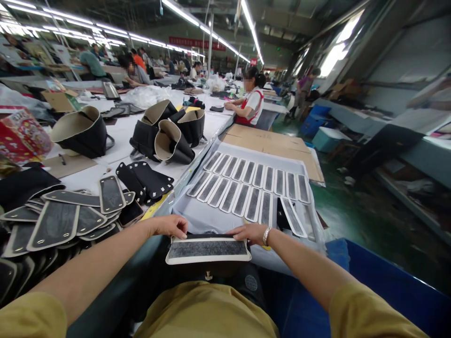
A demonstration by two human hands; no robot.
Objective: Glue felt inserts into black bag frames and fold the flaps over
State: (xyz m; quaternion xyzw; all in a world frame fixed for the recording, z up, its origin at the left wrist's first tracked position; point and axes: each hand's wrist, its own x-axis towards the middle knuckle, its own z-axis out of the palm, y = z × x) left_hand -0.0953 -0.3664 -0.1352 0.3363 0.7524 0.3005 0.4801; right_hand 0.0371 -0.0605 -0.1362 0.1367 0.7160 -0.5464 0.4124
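Close to my body I hold a flat dark panel [209,249] with a pale border, its long side running left to right. My left hand [175,226] pinches its upper left corner, fingers curled. At the upper right corner, my right hand [248,232] grips it with the fingers laid along the top edge. A black strip shows along that top edge between the hands. Just beyond, two rows of similar narrow panels [230,195] lie on a white-covered board [183,213]. One panel [293,217] lies askew at the right end of the front row.
To the left is a heap of pale-edged dark panels [52,225] beside black pieces with holes [144,180]. Several black bags with beige linings [172,141] stand behind. Cardboard [268,145] lies past the board. A blue bin [387,286] is at my right. A co-worker [252,98] sits ahead.
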